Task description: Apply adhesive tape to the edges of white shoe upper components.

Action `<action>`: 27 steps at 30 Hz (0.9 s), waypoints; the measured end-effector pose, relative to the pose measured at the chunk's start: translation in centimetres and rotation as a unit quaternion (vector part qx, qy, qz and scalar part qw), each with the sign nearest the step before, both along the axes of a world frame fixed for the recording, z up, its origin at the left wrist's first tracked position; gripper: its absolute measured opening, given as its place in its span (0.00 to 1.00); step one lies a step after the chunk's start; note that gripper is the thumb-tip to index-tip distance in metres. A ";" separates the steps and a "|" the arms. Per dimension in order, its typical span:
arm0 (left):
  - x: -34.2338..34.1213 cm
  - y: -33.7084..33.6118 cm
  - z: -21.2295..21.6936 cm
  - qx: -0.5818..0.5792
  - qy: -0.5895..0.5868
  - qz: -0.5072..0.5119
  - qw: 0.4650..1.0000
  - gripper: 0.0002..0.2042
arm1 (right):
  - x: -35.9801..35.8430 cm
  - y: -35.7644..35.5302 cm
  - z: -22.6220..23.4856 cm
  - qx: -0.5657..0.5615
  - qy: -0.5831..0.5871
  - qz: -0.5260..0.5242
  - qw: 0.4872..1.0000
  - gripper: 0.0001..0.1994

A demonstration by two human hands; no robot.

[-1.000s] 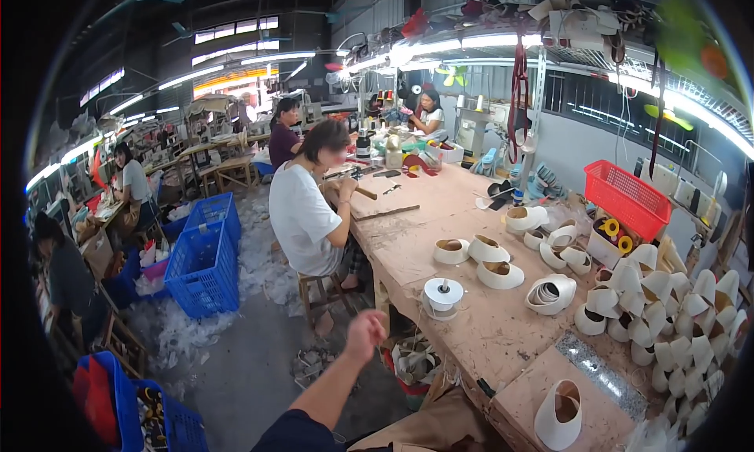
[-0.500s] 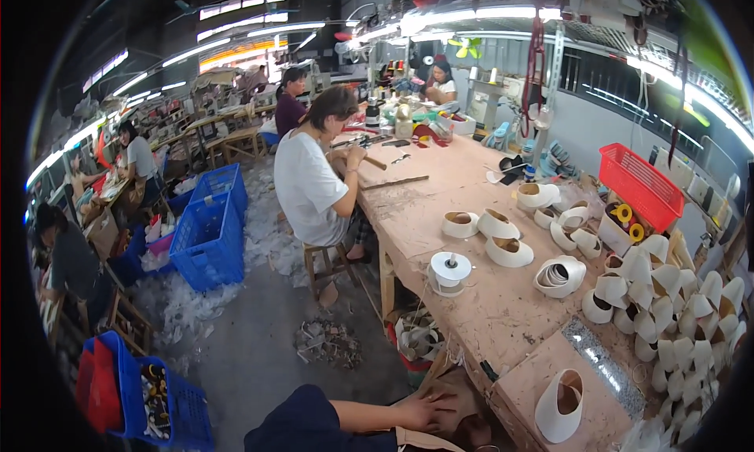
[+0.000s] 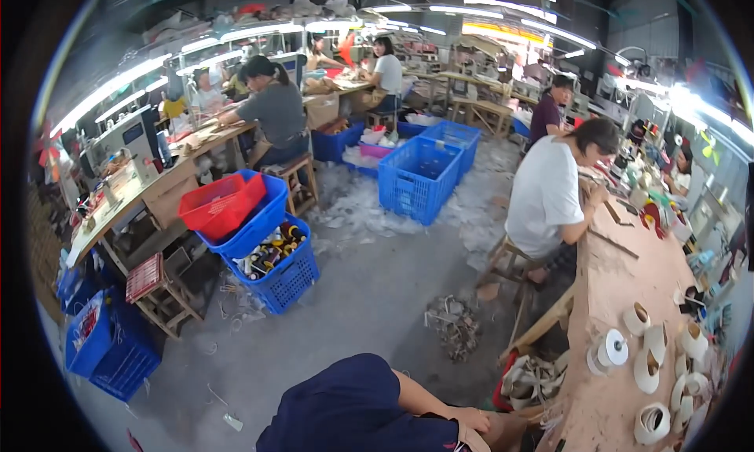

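My left forearm in a dark blue sleeve comes in from the lower edge. My left hand lies low beside the workbench, over tan material near my lap. Its fingers are too small and partly hidden to read. Nothing of my right hand shows. On the near part of the bench, to the right, several cream shoe uppers stand, some nested in one another. A white spool stands close to the bench's left edge.
Below the bench is a red container with pale scraps. A scrap heap lies on the floor. Blue crates, a red basket and a wooden stool stand to the left. A person in white works seated at the bench.
The view has swung left, so the bench and shoe uppers now sit further right and more of the left side shows. My left hand's fingers, spread before, are now less visible.
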State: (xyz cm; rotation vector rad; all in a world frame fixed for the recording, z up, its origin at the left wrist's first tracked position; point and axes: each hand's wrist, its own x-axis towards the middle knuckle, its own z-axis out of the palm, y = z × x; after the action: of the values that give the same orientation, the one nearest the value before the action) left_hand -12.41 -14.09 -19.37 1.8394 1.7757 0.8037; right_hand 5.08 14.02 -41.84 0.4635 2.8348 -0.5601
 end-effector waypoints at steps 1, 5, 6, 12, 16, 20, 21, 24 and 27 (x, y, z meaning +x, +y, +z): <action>-0.4 -0.5 0.1 -0.002 0.006 0.013 1.000 0.20 | -1.2 0.4 0.3 -0.009 0.005 0.020 1.000 0.23; -2.0 -1.0 0.7 0.001 0.004 0.078 0.997 0.18 | -5.9 2.0 1.9 -0.034 0.020 0.063 0.997 0.23; -1.9 -1.2 0.9 0.002 0.000 0.094 0.996 0.18 | -6.5 2.2 2.3 -0.040 0.020 0.073 0.996 0.23; 1.0 -2.8 1.8 -0.003 -0.048 0.161 0.986 0.15 | -8.7 -0.7 8.1 -0.085 -0.001 0.105 0.991 0.24; 0.6 -1.1 2.6 -0.039 -0.061 0.064 0.995 0.13 | -6.6 -3.9 13.1 -0.139 0.016 -0.016 0.990 0.24; 3.6 1.9 1.1 -0.087 -0.025 -0.148 0.985 0.10 | 7.8 -14.1 16.7 -0.212 0.080 -0.384 0.895 0.24; 4.6 2.8 2.3 -0.158 0.016 -0.185 0.970 0.12 | 8.5 -16.3 19.8 -0.256 0.091 -0.439 0.857 0.26; 6.5 7.1 -0.3 -0.073 0.066 -0.363 0.926 0.13 | 12.9 -20.3 21.3 -0.140 0.103 -0.517 0.838 0.22; 10.7 9.7 3.9 -0.222 0.063 -0.522 0.821 0.14 | 18.1 -26.2 24.2 -0.133 0.218 -0.663 0.704 0.18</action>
State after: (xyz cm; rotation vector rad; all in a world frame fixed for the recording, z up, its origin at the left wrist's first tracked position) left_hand -1.74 -4.41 -15.46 2.1118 0.6444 -0.1612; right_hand 23.18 -12.17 -17.60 2.5883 2.1354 -1.3711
